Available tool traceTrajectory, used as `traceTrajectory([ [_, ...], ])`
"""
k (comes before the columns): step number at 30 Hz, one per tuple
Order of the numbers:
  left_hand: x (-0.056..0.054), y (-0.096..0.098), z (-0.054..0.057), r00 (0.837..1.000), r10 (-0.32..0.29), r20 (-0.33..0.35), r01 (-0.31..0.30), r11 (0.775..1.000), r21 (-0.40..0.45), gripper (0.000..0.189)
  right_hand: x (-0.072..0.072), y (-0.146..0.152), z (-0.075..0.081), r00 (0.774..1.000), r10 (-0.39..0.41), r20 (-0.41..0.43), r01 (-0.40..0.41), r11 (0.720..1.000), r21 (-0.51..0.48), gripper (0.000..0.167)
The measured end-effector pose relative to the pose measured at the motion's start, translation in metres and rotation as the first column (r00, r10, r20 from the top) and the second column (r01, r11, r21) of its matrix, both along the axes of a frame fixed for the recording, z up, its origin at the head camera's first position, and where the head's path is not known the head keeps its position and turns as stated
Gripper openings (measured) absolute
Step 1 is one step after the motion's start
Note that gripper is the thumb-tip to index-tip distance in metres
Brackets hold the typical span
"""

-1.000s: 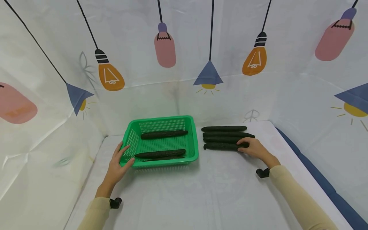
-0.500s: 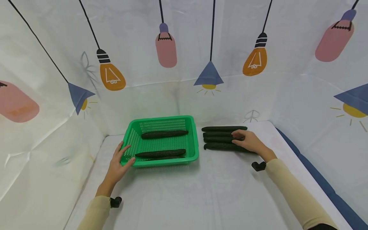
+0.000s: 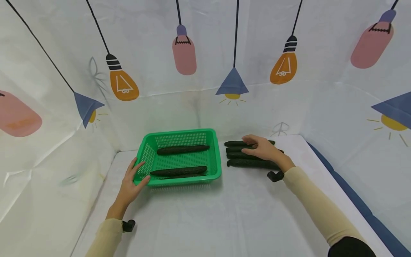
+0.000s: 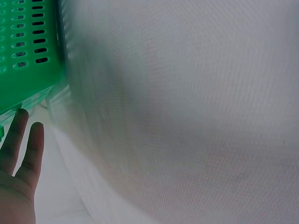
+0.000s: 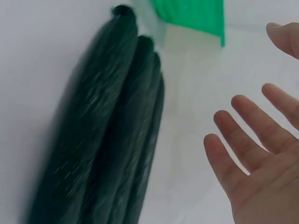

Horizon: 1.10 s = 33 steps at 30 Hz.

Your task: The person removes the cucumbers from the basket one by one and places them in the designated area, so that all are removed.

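A green plastic basket [image 3: 183,160] stands left of centre in the head view. One cucumber [image 3: 183,150] lies at its far side, and another cucumber [image 3: 178,171] at its near side partly covers a third. My left hand [image 3: 130,184] rests at the basket's left end with fingers spread; the left wrist view shows straight fingers [image 4: 33,151] at the green wall. To the right of the basket, several dark green cucumbers [image 3: 247,163] lie side by side. Above them is my right hand [image 3: 264,148], fingers apart and holding nothing, as the right wrist view confirms.
A white cloth [image 3: 205,217] covers the table. White sheeting printed with lamps [image 3: 232,84] encloses the back and sides. A blue strip [image 3: 346,192] runs along the table's right edge.
My right hand has moved left and away from me, from the right end of the nearest cucumber to above the farther ones. My left hand and the basket have stayed in place.
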State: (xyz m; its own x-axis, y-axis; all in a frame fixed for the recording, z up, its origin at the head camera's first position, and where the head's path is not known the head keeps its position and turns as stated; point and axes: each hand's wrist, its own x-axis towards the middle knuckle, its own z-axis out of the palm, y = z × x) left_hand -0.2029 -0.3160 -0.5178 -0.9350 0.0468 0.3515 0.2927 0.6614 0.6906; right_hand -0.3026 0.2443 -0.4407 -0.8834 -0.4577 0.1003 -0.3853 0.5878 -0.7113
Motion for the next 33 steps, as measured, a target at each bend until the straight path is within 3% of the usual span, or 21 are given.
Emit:
traceTrajectory([
  [16,0.0,-0.001,0.0,1.0,-0.001,-0.004,0.001,1.0,0.018,0.063,-0.015,-0.092,0.038,0.99,0.132,-0.052,-0.135,0.989,-0.061,0.064],
  [24,-0.001,0.0,-0.002,1.0,0.009,-0.003,-0.009,0.999,0.034,0.063,-0.02,-0.132,0.048,0.98,0.182,-0.075,-0.188,0.978,-0.09,0.06],
  [33,0.001,0.002,-0.001,1.0,0.003,-0.009,-0.003,0.998,0.056,0.062,-0.025,-0.169,0.054,0.97,0.243,0.004,-0.242,0.964,-0.111,0.063],
])
